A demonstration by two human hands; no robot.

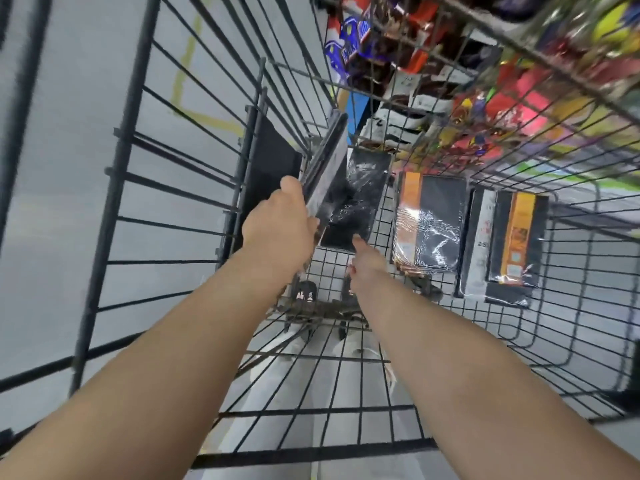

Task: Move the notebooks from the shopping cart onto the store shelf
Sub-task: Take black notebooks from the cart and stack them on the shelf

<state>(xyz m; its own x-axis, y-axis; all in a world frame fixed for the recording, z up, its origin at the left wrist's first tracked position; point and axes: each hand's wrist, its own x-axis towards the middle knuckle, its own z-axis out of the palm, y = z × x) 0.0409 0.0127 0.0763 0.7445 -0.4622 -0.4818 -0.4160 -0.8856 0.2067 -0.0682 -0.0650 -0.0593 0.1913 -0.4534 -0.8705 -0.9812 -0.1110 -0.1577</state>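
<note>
Holding dark notebook (327,168) tilted on edge, left hand (277,226) was clenched round its near end. Right hand (369,263), released, touched near edge of flat black notebook (356,202). Wrapped notebooks (429,220) lay right on cart floor (346,368). Advice: pinch edge, lift clear of wires.

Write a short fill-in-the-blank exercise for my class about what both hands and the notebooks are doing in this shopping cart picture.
1. The left hand grips a notebook tilted on its ____.
2. The right hand reaches toward a black notebook lying ____ on the cart floor.
3. Both arms reach down into a wire shopping ____.

Missing words: edge; flat; cart
</note>
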